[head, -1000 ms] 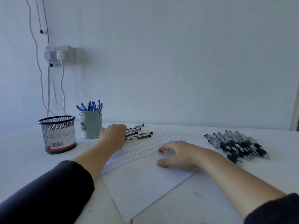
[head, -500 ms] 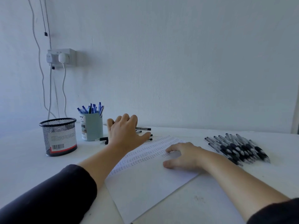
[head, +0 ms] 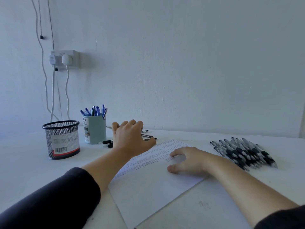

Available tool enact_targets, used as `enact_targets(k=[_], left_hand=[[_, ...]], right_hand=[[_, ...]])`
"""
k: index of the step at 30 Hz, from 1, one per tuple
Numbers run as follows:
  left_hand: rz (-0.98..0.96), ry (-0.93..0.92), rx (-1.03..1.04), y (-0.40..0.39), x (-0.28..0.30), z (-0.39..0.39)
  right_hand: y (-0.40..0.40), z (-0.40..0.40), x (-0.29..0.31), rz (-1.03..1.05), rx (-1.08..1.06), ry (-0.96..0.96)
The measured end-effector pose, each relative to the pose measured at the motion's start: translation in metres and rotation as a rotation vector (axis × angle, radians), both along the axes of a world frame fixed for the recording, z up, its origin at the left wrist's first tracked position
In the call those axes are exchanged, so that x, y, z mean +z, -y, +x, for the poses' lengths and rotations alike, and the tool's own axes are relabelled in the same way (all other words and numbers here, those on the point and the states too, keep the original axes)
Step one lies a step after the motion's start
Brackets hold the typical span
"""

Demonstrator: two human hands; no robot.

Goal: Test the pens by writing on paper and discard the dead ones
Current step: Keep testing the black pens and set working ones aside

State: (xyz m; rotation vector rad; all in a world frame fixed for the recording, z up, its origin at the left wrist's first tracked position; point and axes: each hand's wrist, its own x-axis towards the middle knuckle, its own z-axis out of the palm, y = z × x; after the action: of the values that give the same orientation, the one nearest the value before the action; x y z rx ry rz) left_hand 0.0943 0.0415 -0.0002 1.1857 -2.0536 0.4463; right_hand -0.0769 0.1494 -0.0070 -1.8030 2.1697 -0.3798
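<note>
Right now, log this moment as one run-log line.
left hand: open over loose pens | right hand: resting on paper | pen pile: untouched | mesh cup: upright

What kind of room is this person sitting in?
Probably a plain home or office desk set against a wall. A white table holds a sheet of paper, a cup of blue pens and a mesh pen holder, below a wall socket.

The paper (head: 148, 192) at lower centre is looking matt and smooth. The basket (head: 61, 139) at left is showing black wire mesh. The cup (head: 95, 129) beside it is looking like smooth matt plastic. The pens (head: 244, 151) at right are gleaming, glossy plastic.
</note>
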Motion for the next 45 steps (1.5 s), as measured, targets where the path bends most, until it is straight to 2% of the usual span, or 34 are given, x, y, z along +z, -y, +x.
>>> enact_targets(k=[4, 8, 11, 13, 16, 18, 24, 31, 45], left_hand=[[0.049, -0.002, -0.140, 0.007, -0.005, -0.002], [0.113, -0.142, -0.294, 0.002, -0.002, -0.005], [0.099, -0.292, -0.306, -0.008, 0.002, -0.010], [0.284, -0.443, -0.315, -0.017, 0.005, -0.017], [0.763, -0.830, -0.444, -0.031, 0.009, -0.026], [0.930, -0.924, -0.466, -0.038, 0.007, -0.033], [0.979, -0.812, -0.367, -0.041, -0.007, -0.042], [0.844, -0.645, -0.271, -0.043, -0.008, -0.044], [0.795, -0.578, -0.248, -0.039, -0.011, -0.047]], right_hand=[[-0.003, -0.006, 0.001, 0.009, -0.007, 0.056], [-0.003, -0.013, 0.001, 0.059, -0.006, 0.076], [-0.004, -0.012, 0.002, 0.092, -0.013, 0.063], [-0.003, -0.012, 0.003, 0.108, -0.008, 0.045], [-0.004, -0.012, 0.004, 0.124, -0.016, 0.025], [-0.004, -0.011, 0.003, 0.126, -0.025, 0.022], [-0.005, -0.010, 0.002, 0.104, -0.045, 0.038], [-0.005, -0.010, 0.001, 0.101, -0.062, 0.047], [-0.007, -0.009, 0.003, 0.107, -0.053, 0.031]])
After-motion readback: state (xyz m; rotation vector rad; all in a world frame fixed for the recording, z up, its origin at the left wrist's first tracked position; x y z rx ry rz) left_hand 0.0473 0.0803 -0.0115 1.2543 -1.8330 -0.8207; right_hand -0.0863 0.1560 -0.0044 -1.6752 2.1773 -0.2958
